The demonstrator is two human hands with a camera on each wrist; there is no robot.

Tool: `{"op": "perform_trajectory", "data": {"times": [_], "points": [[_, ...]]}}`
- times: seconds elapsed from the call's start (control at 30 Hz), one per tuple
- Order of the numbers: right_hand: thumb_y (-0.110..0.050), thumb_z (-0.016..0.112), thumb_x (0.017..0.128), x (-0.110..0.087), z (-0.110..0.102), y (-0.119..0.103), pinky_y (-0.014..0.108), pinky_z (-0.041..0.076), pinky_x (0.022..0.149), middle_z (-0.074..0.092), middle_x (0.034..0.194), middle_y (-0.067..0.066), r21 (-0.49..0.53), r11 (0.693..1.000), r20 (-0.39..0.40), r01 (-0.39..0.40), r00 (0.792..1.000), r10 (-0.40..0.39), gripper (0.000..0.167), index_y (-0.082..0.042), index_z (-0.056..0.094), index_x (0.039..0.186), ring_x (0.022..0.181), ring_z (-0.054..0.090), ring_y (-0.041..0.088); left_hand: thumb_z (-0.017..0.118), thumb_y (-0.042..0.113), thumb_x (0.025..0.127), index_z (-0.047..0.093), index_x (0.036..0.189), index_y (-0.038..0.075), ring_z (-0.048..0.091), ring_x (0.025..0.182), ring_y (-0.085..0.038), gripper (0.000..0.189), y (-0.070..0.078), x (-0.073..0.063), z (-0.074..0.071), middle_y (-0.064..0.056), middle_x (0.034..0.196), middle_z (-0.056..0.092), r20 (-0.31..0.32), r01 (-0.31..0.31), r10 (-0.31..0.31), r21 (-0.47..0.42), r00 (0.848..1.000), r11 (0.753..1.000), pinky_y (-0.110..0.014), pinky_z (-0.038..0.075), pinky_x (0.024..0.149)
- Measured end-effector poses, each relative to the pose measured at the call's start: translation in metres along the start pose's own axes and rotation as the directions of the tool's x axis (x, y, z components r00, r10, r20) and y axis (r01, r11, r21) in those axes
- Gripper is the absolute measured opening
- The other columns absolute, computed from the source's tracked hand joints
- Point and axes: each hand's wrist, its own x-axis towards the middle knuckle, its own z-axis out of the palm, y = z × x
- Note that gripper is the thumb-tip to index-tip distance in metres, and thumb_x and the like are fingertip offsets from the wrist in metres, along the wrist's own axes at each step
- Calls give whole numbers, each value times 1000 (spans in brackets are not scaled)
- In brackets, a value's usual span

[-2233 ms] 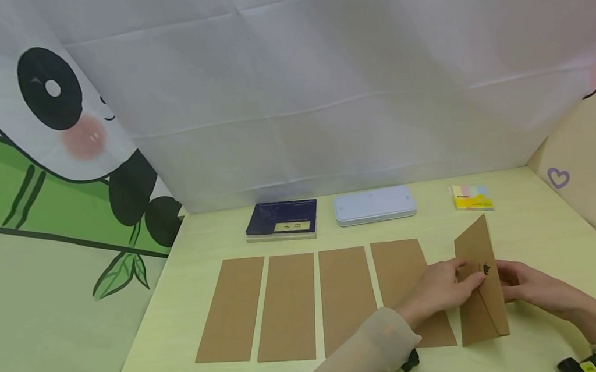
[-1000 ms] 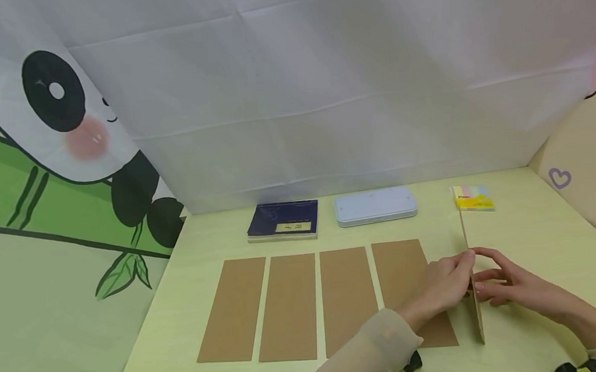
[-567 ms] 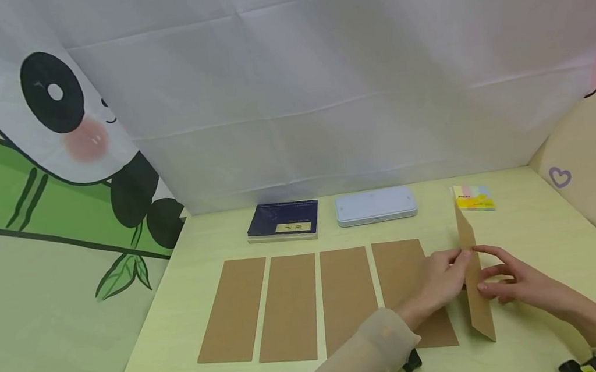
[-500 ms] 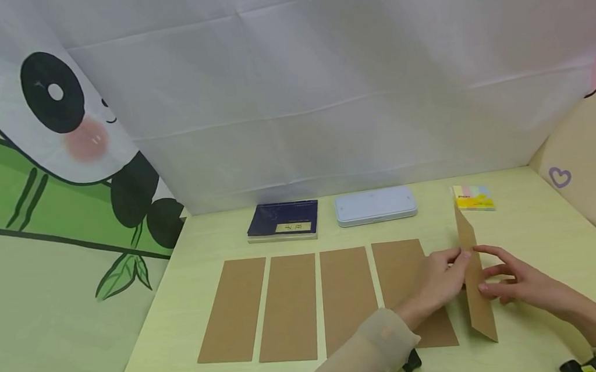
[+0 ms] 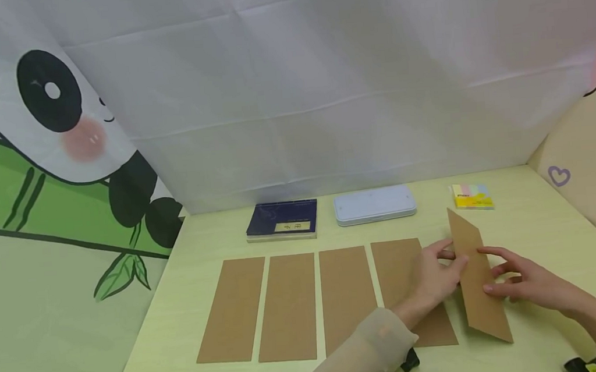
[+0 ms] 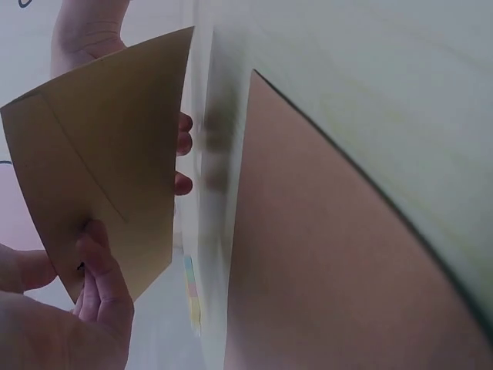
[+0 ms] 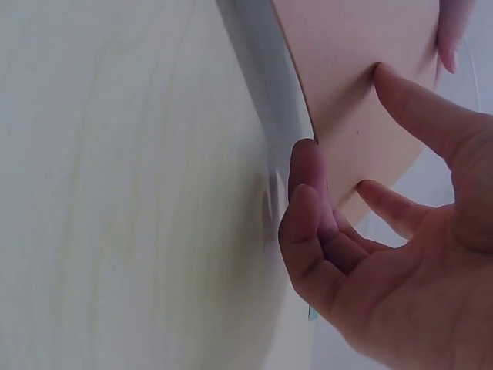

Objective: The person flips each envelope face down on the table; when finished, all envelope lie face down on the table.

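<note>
A brown kraft-paper envelope (image 5: 476, 280) stands tilted above the right part of the table, its plain side toward the head camera. My left hand (image 5: 433, 277) pinches its left edge, thumb on the plain face and fingers behind. The left wrist view shows the envelope's other side (image 6: 115, 162), with a flap line and a small dark mark partly covered by fingers. My right hand (image 5: 537, 287) touches the plain face with its thumb and index fingertips. Its other fingers bend loosely by the envelope's edge in the right wrist view, where the right hand (image 7: 416, 254) is seen close.
Several flat brown paper rectangles (image 5: 287, 309) lie in a row to the left, the rightmost partly under my left arm. Behind them are a dark blue book (image 5: 285, 217), a pale blue case (image 5: 375, 205) and a pack of sticky notes (image 5: 472, 197). A white cloth (image 5: 322, 90) hangs behind.
The envelope has turned from its flap side, through edge-on, to its plain side facing the head camera. My left hand has shifted slightly left, my right slightly right.
</note>
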Motion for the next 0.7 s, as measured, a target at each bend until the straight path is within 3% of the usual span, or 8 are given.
{"op": "perform_trajectory", "data": {"times": [0.23, 0.47, 0.6, 0.7], "points": [[-17, 66, 91, 0, -1, 1, 34, 48, 63, 49, 111, 21, -65, 997, -25, 35, 999, -37, 69, 0, 27, 144, 83, 59, 24, 78, 16, 81, 64, 123, 10, 54, 42, 0, 44, -4, 2, -4, 14, 76, 62, -51, -30, 35, 93, 998, 995, -18, 46, 44], [-20, 72, 86, -1, -3, 2, 29, 46, 58, 51, 103, 17, -152, 988, -76, 39, 996, -51, 70, 5, 33, 139, 67, 58, 18, 76, 12, 77, 66, 120, 12, 48, 45, 2, 45, -4, -1, -8, 15, 64, 57, 3, 17, -19, 305, 1000, 952, -15, 42, 48], [-22, 74, 84, -2, -3, 3, 29, 44, 55, 53, 102, 16, -224, 974, -96, 32, 994, -54, 71, 7, 36, 137, 65, 57, 16, 75, 8, 76, 70, 97, 13, 44, 44, 2, 22, -7, -1, -8, 14, 56, 49, 27, -11, 1, 359, 1000, 933, -14, 39, 46], [-23, 75, 83, -1, -3, 2, 29, 43, 55, 55, 102, 16, -284, 958, -105, 26, 993, -58, 72, 8, 38, 136, 67, 58, 15, 73, 7, 76, 65, 80, 11, 39, 37, 0, 10, -10, -2, -7, 12, 47, 42, 42, -23, 7, 390, 999, 921, -17, 34, 39]]}}
